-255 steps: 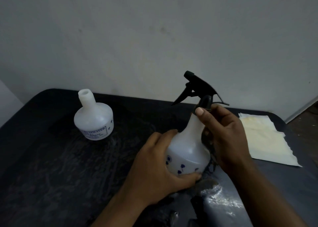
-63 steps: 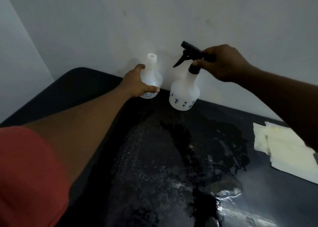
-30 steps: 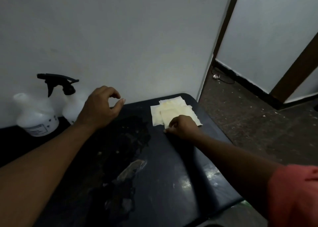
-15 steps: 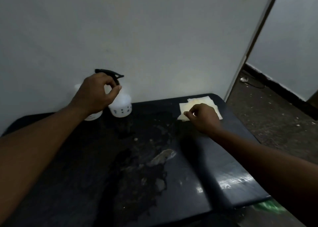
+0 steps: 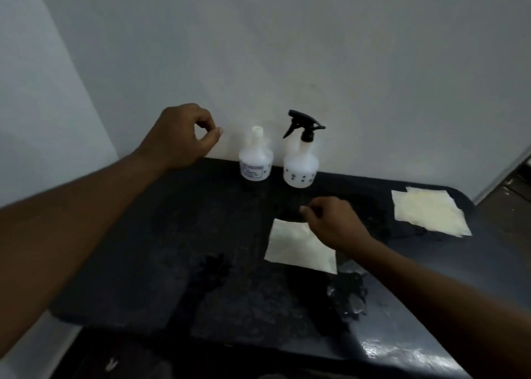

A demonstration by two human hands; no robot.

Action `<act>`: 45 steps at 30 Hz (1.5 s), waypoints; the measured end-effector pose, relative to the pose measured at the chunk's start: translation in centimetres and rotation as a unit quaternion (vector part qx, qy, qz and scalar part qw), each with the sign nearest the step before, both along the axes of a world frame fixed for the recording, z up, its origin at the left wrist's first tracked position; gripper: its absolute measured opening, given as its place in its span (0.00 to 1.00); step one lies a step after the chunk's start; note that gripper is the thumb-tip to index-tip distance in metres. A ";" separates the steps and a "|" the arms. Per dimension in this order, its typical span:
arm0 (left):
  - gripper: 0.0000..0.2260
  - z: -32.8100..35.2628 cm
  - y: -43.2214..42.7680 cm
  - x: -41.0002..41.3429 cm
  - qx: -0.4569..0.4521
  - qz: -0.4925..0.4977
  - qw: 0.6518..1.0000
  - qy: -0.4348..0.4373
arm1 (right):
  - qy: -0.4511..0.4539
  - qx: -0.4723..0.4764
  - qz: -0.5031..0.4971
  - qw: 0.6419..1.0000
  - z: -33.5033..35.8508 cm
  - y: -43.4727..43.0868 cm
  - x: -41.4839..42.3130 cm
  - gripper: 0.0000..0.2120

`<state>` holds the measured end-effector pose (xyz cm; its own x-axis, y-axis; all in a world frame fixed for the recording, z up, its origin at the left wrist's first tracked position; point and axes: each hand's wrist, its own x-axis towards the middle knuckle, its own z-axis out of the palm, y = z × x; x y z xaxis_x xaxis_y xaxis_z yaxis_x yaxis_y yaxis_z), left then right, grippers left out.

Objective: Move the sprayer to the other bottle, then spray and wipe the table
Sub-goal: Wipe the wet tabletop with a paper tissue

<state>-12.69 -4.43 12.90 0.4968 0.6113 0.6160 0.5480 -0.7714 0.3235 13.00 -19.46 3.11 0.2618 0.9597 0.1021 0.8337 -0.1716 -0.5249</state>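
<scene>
Two white bottles stand at the back of the black table against the wall. The right bottle, dotted with small dark marks, carries the black sprayer. The left bottle has a label and a bare neck. My right hand pinches the top corner of a pale wipe lying flat in the middle of the wet table. My left hand hovers left of the bottles, fingers curled, holding nothing.
A stack of more pale wipes lies at the table's far right corner. Wet patches glisten on the table surface near its front right. The wall rises directly behind the bottles. Floor shows past the right edge.
My right hand has drawn one wipe from the stack at the right to the table's middle. My left hand has come off the bottles and moved left of them.
</scene>
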 end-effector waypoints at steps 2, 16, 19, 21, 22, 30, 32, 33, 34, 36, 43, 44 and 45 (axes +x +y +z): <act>0.09 -0.3 -0.2 -1.3 -0.002 0.003 1.000 -0.020 | -0.023 0.004 0.034 0.999 -1.8 -0.4 0.6 0.14; 0.10 -0.8 1.4 -8.4 0.000 0.022 0.998 -0.051 | -0.145 -0.186 0.105 0.966 -9.4 11.7 -10.1 0.37; 0.09 -1.6 1.4 -8.9 -0.015 0.039 0.998 -0.048 | -0.153 -0.134 0.256 0.945 -9.7 11.2 -19.6 0.38; 0.09 -1.8 1.2 -9.2 -0.017 0.046 0.998 -0.044 | -0.147 -0.107 0.362 0.914 -10.2 8.5 -25.3 0.41; 0.09 -1.9 1.0 -9.3 -0.017 0.046 0.998 -0.039 | -0.149 -0.095 0.405 0.897 -10.4 7.0 -27.2 0.42; 0.09 -1.8 -1.0 -11.1 -0.020 0.054 0.998 -0.038 | -0.171 -0.133 0.309 0.926 -8.9 6.3 -13.5 0.34; 0.09 -1.6 -1.3 -11.4 -0.015 0.047 0.998 -0.030 | -0.184 -0.162 0.226 0.943 -8.7 5.3 -6.2 0.34; 0.10 -1.4 -1.4 -11.5 -0.012 0.044 0.999 -0.029 | -0.193 -0.176 0.182 0.948 -8.6 4.2 -2.6 0.36; 0.10 -1.3 -1.5 -11.7 -0.011 0.041 0.999 -0.032 | -0.198 -0.187 0.136 0.952 -8.4 2.9 0.6 0.39; 0.10 -1.1 -1.6 -11.7 -0.009 0.035 0.999 -0.039 | -0.205 -0.230 0.071 0.949 -8.0 0.6 5.2 0.50; 0.11 -0.8 -2.7 -10.1 -0.023 0.008 0.998 -0.051 | -0.149 -0.201 0.092 0.964 -8.5 -0.5 -4.3 0.48; 0.11 -0.6 -2.8 -9.9 -0.025 0.006 0.998 -0.050 | -0.154 -0.185 0.163 0.957 -8.8 -1.0 -7.7 0.47; 0.11 -0.5 -3.0 -9.8 -0.027 0.005 0.999 -0.048 | -0.155 -0.168 0.230 0.946 -9.1 -1.6 -11.0 0.47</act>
